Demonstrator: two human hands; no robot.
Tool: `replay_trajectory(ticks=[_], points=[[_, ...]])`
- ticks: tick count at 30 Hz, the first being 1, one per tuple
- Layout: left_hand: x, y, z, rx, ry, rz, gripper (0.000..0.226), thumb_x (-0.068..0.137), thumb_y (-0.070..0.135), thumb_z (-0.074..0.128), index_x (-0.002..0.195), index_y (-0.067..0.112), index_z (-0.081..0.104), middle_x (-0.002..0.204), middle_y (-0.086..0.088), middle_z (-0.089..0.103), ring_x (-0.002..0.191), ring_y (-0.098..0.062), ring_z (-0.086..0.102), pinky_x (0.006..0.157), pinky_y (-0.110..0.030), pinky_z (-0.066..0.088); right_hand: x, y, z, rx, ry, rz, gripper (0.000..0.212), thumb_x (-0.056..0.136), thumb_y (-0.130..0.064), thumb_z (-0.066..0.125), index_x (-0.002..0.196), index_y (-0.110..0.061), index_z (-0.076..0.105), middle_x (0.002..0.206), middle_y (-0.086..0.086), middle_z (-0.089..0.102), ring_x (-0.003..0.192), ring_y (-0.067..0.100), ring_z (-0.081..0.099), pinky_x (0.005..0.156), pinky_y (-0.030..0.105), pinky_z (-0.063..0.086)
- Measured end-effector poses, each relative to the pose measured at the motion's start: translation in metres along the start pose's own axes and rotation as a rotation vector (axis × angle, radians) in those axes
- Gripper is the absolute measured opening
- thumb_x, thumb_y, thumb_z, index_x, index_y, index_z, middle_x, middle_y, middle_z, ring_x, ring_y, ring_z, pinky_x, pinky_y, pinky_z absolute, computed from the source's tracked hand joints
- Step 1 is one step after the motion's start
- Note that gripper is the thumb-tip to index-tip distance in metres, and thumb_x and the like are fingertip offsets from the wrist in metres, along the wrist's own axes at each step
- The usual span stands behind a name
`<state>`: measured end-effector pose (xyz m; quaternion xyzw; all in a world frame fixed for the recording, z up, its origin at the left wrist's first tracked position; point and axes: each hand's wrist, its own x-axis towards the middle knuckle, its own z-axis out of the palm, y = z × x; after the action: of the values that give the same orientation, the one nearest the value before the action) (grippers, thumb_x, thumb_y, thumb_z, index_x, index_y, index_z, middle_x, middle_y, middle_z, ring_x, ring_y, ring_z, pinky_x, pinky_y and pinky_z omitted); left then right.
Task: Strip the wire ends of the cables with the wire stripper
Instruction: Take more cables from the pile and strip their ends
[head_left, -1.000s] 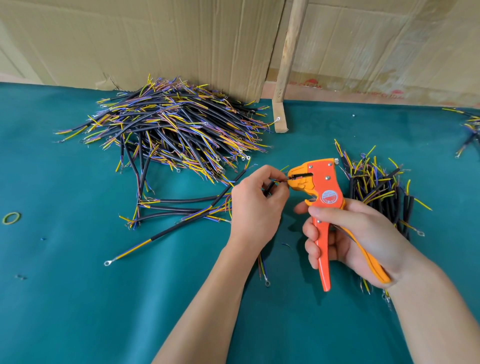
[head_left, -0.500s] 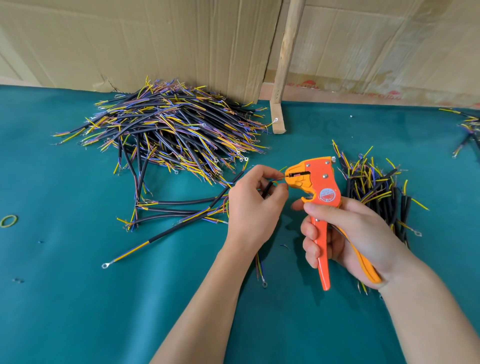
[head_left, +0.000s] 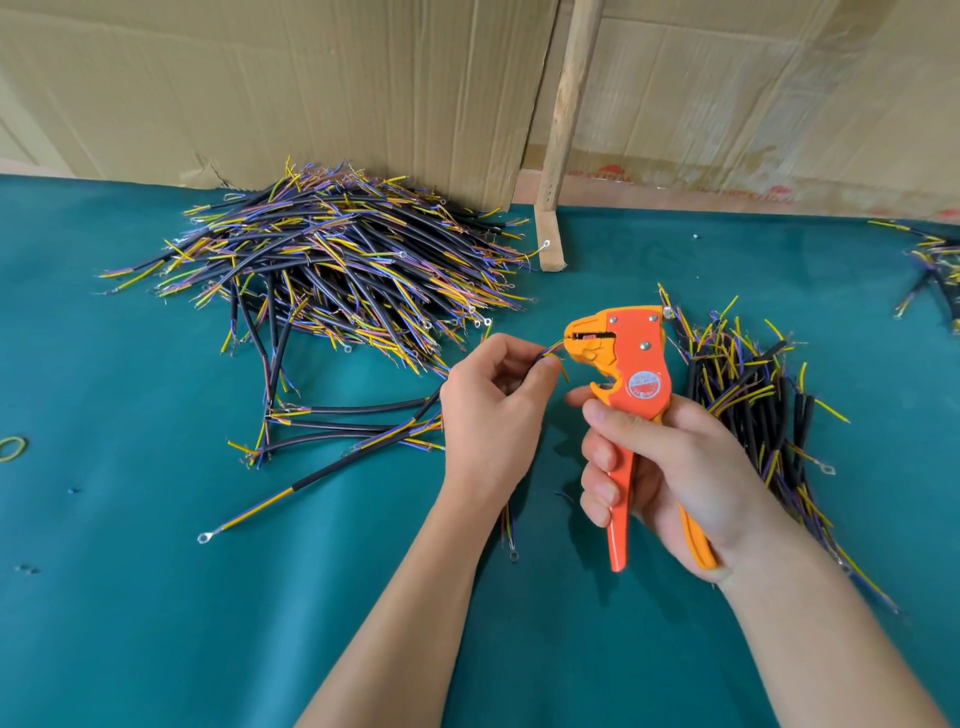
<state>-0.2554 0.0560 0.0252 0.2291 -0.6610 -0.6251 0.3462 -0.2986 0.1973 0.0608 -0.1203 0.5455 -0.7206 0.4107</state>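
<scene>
Since half a second ago, little has shifted: both hands sit in nearly the same spots, and the thin coloured wire ends now reach right to the stripper's mouth, with one yellow strand curling down beside the thumb.

Nearest, two bare forearms come up from the bottom edge over the teal cloth table (head_left: 156, 623). The left hand (head_left: 493, 400) has its fingers curled, pinching a cable (head_left: 550, 349) whose wire ends meet the front of the tool; the cable's other end, with a ring terminal, shows below the wrist. The right hand (head_left: 670, 462) is wrapped around the handles of the orange wire stripper (head_left: 623, 364), head up and pointing left. A round red-and-white sticker on the tool's body carries print too small to read.

Just beyond the right hand lies a smaller bundle of black cables (head_left: 748, 384) with yellow and blue ends. Left of the left hand a few loose cables (head_left: 337, 415) lie flat, one ending in a ring terminal. A yellow-green rubber band (head_left: 11, 448) lies at the left edge.

Farther back sits the big heap of cables (head_left: 337, 260), against cardboard sheets (head_left: 311, 88) and a wooden stick (head_left: 563, 104). Faded red printing along the cardboard's lower edge on the right is illegible. More cables (head_left: 935, 270) show at the far right edge.
</scene>
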Motion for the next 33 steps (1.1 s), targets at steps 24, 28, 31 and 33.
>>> replay_trajectory(ticks=[24, 28, 31, 33], points=[[-0.001, 0.003, 0.001, -0.04, 0.024, -0.022, 0.013, 0.091, 0.018, 0.059, 0.08, 0.017, 0.066, 0.067, 0.004, 0.063, 0.059, -0.013, 0.05, 0.061, -0.03, 0.04, -0.001, -0.007, -0.006, 0.136, 0.034, -0.018, 0.039, 0.067, -0.003, 0.075, 0.103, -0.001, 0.061, 0.101, 0.035, 0.07, 0.072, 0.038, 0.071, 0.067, 0.044, 0.061], [-0.002, 0.002, 0.002, -0.035, 0.012, -0.023, 0.014, 0.096, 0.008, 0.062, 0.085, 0.016, 0.064, 0.073, -0.001, 0.066, 0.06, -0.009, 0.053, 0.058, -0.022, 0.041, 0.0, -0.011, -0.014, 0.155, 0.117, -0.055, 0.052, 0.061, -0.009, 0.069, 0.111, -0.001, 0.059, 0.107, 0.033, 0.071, 0.076, 0.037, 0.072, 0.069, 0.043, 0.063], [-0.003, 0.004, 0.001, -0.035, -0.028, -0.005, 0.013, 0.095, 0.005, 0.062, 0.089, 0.016, 0.065, 0.071, 0.0, 0.066, 0.059, -0.008, 0.055, 0.058, -0.021, 0.039, 0.0, -0.011, -0.012, 0.147, 0.143, -0.098, 0.043, 0.066, -0.008, 0.062, 0.108, -0.002, 0.06, 0.111, 0.03, 0.071, 0.077, 0.037, 0.072, 0.071, 0.043, 0.063], [-0.005, 0.006, 0.002, -0.016, -0.081, 0.027, 0.016, 0.092, 0.001, 0.062, 0.097, 0.016, 0.066, 0.069, 0.0, 0.066, 0.064, -0.011, 0.06, 0.061, -0.022, 0.04, 0.0, -0.01, -0.01, 0.131, 0.17, -0.165, 0.037, 0.065, -0.008, 0.062, 0.102, -0.005, 0.061, 0.114, 0.028, 0.071, 0.077, 0.036, 0.071, 0.071, 0.042, 0.062]])
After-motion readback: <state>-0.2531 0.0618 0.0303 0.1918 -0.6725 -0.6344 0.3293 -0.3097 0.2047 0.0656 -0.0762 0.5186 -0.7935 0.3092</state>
